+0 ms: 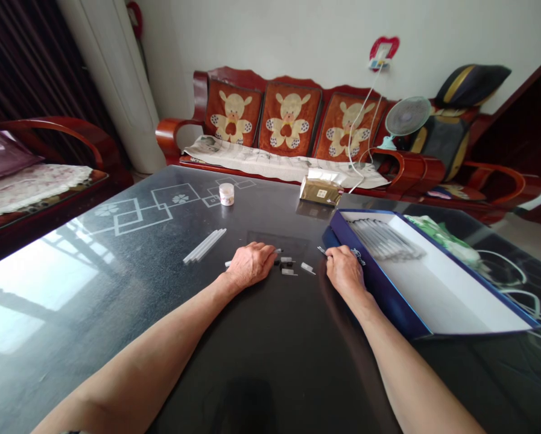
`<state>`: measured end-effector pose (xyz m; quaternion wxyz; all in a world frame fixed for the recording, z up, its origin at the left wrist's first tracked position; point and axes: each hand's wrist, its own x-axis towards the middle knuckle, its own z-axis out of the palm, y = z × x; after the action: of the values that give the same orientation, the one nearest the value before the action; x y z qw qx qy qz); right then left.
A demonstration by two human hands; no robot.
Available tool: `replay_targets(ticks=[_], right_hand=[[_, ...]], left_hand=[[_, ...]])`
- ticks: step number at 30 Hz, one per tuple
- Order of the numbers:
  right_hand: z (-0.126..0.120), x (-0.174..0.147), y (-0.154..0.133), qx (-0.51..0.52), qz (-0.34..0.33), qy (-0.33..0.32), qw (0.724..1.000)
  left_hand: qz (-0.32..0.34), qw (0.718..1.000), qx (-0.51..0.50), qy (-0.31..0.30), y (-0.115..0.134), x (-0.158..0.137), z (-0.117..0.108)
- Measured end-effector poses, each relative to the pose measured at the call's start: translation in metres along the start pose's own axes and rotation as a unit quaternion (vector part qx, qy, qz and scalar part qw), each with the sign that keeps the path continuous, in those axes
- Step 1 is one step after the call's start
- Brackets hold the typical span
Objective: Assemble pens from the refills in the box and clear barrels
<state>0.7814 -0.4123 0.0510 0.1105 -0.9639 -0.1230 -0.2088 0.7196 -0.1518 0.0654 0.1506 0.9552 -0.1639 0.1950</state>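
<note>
My left hand (pixel 253 264) is closed over the table, wrapped round a thin white tube (pixel 227 263) whose end sticks out at the wrist side. A small dark tip shows past its fingers. My right hand (pixel 345 269) pinches a small piece with a thin metallic tip (pixel 321 249), beside the blue box's wall. Between the hands lie several small clear-and-black pieces with thin pins, one clear piece (pixel 307 267) apart from the others. To the left of my left hand, several white tubes (pixel 204 246) lie side by side.
An open blue box (pixel 421 319) with a white inside holds a row of thin clear tubes (pixel 383 238). A small white jar (pixel 226 194) and a tissue box (pixel 321 190) stand farther back. Green-white packaging (pixel 444 241) and white cords (pixel 523 295) lie right of the box.
</note>
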Motion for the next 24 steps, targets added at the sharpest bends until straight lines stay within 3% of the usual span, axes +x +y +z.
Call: replay_targets(ticks=[7, 10, 14, 17, 20, 24], right_hand=[[0.008, 0.031, 0.009, -0.033, 0.022, -0.038, 0.998], [0.005, 0.035, 0.002, -0.019, 0.019, -0.01, 1.0], [-0.007, 0.021, -0.034, 0.165, -0.048, 0.059, 0.983], [-0.015, 0.004, -0.067, 0.313, -0.031, 0.007, 0.949], [-0.019, -0.007, -0.087, 0.355, -0.022, -0.024, 0.934], [-0.018, -0.012, -0.09, 0.361, 0.002, -0.028, 0.932]], left_hand=[[0.0, 1.0, -0.021, 0.0, -0.001, 0.0, 0.001], [0.008, 1.0, -0.018, 0.002, -0.001, 0.001, 0.001], [0.019, 1.0, 0.009, 0.02, 0.0, 0.001, 0.0], [0.036, 0.999, 0.024, 0.03, 0.001, 0.001, 0.0], [0.057, 0.997, 0.03, 0.036, 0.002, 0.0, 0.001], [0.085, 0.995, 0.038, 0.044, 0.003, 0.0, 0.003]])
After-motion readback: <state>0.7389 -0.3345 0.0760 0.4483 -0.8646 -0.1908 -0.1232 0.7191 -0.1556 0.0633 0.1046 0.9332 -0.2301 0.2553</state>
